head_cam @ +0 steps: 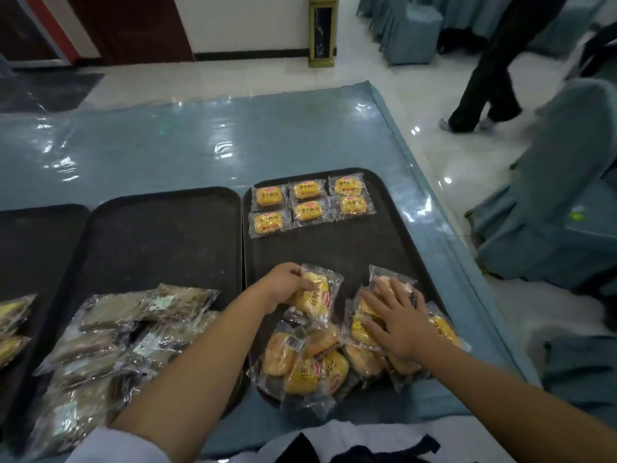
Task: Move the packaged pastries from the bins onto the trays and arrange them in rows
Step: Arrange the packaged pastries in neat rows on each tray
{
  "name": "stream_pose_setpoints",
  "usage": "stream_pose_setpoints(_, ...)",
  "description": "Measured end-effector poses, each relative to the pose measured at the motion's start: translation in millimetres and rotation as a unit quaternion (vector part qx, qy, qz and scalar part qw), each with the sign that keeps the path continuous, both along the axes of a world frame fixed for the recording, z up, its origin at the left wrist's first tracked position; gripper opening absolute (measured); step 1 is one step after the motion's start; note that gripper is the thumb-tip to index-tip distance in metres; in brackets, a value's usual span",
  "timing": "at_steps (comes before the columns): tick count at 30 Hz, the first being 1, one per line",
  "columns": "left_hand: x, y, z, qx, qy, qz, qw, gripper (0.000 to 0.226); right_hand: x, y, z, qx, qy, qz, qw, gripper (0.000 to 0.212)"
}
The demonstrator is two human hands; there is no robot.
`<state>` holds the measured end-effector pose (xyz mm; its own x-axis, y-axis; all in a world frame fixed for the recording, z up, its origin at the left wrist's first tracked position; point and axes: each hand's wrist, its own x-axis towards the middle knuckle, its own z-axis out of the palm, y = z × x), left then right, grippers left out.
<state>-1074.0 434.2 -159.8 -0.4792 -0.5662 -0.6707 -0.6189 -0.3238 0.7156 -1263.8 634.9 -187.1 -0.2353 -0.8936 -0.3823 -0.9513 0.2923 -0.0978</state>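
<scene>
Two bare forearms reach from the bottom of the frame over a black tray [394,248] on a table [167,152] covered in blue cloth under clear plastic. At the tray's near end lies a loose pile of yellow packaged pastries [310,365]. Left hand [283,289] grips one wrapped pastry [315,295] from the pile, fingers curled round its edge, the packet tilted up off the heap. Right hand [400,324] lies flat with fingers spread wide, pressing on the packets at the right side of the pile and holding none. At the tray's far end six pastries [312,203] sit arranged in two rows of three, labels up, well apart from the pile. To the left, a second black tray [160,235] carries a heap of brown packaged cakes [127,332] at its near end; a third tray [36,235] shows partly at the left edge. Beyond the table's right corner, a person's legs [487,81] in dark trousers stand on the glossy white floor [434,135] among blue-covered chairs [564,182]
</scene>
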Motion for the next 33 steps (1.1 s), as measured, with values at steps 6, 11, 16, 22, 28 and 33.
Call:
stream_pose_setpoints(6, 22.3, 1.1, -6.0, 0.085, 0.116, 0.166, 0.975, 0.043, 20.7, 4.1, -1.8, 0.001, -0.007, -0.090, 0.996, 0.062)
stream_pose_setpoints(11, 30.2, -1.1, -22.6, 0.096, 0.136, 0.211, 0.963, 0.040, 31.3, 11.5, -3.8, 0.013, -0.016, -0.151, 0.988, 0.065)
stream_pose_setpoints(16, 30.6, -10.1, -23.3, -0.158, -0.021, 0.145, 0.977, 0.049, 36.9, 13.7, -2.9, 0.015, -0.025, -0.185, 0.982, 0.065)
stream_pose_setpoints(22, 25.7, 0.8, -41.9, -0.454, -0.105, -0.194, 0.863, 0.061, 39.8, 13.2, -3.5, 0.020, -0.021, -0.192, 0.981, 0.065)
stream_pose_setpoints(28, 12.2, 5.9, -70.6, -0.465, -0.153, -0.265, 0.831, 0.056, 39.8, 13.0, -4.8, 0.023, -0.017, -0.196, 0.980, 0.067)
stream_pose_setpoints(33, 13.0, 0.6, -75.0, -0.478, -0.231, -0.179, 0.828, 0.059, 39.3, 14.6, -8.1, 0.013, -0.013, -0.194, 0.981, 0.078)
